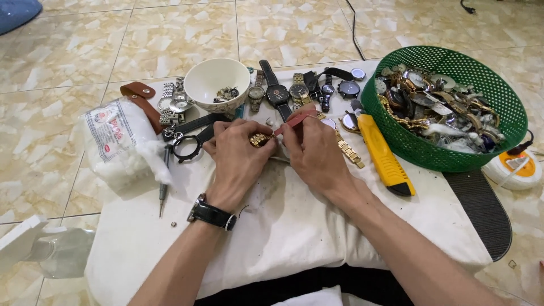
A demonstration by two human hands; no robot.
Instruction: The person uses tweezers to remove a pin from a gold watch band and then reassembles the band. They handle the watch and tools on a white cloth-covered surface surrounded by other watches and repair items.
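Observation:
My left hand (238, 156) grips a gold metal wristwatch (261, 139) over a white cloth (294, 221); a black-strapped watch sits on that wrist. My right hand (314, 150) pinches a thin red-handled tool (294, 121) whose tip meets the gold watch. The watch's gold bracelet (351, 153) trails out to the right of my right hand. Both hands are close together at the middle of the cloth.
A white bowl (211, 76) with small parts stands behind the hands, beside a row of watches (294, 90). A green basket (498, 96) full of watches is at right, a yellow utility knife (385, 156) beside it. A cotton bag (122, 144) and screwdriver (163, 187) lie left.

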